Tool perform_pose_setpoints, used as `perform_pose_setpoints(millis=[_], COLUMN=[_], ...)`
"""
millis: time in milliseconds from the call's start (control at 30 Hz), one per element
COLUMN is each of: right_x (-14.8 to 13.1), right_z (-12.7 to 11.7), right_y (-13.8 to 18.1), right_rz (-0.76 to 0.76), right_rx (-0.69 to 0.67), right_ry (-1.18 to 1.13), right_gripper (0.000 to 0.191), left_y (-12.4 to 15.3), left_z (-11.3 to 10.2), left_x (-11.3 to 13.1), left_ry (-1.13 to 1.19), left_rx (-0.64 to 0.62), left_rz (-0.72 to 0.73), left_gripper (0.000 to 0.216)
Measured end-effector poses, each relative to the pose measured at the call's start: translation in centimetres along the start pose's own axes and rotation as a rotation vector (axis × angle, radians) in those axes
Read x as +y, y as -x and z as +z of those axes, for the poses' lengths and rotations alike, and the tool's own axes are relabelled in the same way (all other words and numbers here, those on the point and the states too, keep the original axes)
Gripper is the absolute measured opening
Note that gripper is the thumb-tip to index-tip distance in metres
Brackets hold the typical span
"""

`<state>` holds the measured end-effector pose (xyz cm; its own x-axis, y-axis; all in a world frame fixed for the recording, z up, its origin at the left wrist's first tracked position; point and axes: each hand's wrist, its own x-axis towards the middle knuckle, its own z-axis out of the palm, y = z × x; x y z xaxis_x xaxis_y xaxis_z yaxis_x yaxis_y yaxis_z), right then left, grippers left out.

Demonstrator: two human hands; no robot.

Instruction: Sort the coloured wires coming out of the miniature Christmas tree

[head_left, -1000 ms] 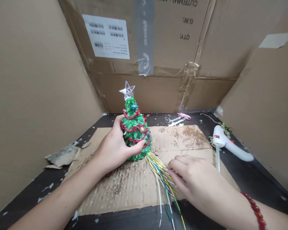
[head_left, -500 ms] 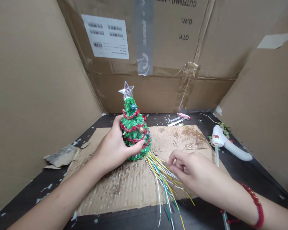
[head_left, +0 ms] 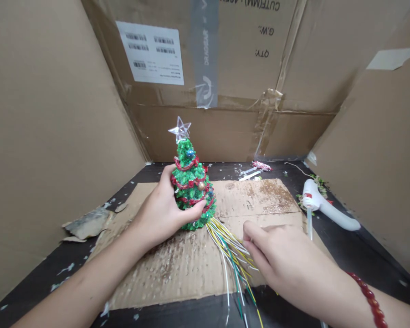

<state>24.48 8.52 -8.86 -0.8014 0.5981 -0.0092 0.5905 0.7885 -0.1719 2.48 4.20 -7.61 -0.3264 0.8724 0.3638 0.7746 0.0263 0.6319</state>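
A small green Christmas tree stands slightly tilted on the cardboard sheet, with red garlands, little baubles and a clear star on top. Wrapped round its left side, my left hand grips it, thumb across the front. From the tree's base a bundle of thin yellow, white and green wires fans out toward me. My right hand is closed in a pinch at the right side of this bundle, its fingertips on a wire; the exact grip is partly hidden.
A white glue gun with a glue stick lies at the right. The glitter-stained cardboard sheet covers the dark table. Torn paper lies left, red-and-white string at the back. Cardboard walls enclose the back and sides.
My right hand has shifted slightly right and down along the wires, its fingers drawn closer together. My left hand and the tree have stayed in place.
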Motion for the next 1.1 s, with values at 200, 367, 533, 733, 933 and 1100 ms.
perform_pose_setpoints(millis=[200, 367, 533, 733, 933, 1100], right_x=[0.03, -0.04, 0.1, -0.07, 0.4, 0.75], right_z=[0.22, 0.03, 0.64, 0.26, -0.05, -0.1], right_y=[-0.09, -0.08, -0.3, -0.39, -0.49, -0.27], right_rz=[0.005, 0.027, -0.014, 0.033, 0.038, 0.032], right_rx=[-0.011, -0.018, -0.007, -0.091, -0.055, 0.1], right_ry=[0.063, -0.109, -0.082, 0.006, 0.093, 0.032], right_gripper=[0.023, 0.024, 0.019, 0.018, 0.014, 0.017], left_y=[0.04, -0.03, -0.03, 0.03, 0.03, 0.07], left_z=[0.01, 0.01, 0.0, -0.04, -0.04, -0.05], left_x=[0.27, 0.1, -0.06, 0.21, 0.37, 0.25], left_ry=[-0.001, 0.002, -0.014, -0.001, 0.032, -0.01], left_rx=[0.006, -0.004, 0.001, 0.0, -0.009, -0.009], left_rz=[0.007, 0.006, -0.009, -0.01, -0.023, -0.031], left_gripper=[0.062, 0.063, 0.066, 0.064, 0.064, 0.064])
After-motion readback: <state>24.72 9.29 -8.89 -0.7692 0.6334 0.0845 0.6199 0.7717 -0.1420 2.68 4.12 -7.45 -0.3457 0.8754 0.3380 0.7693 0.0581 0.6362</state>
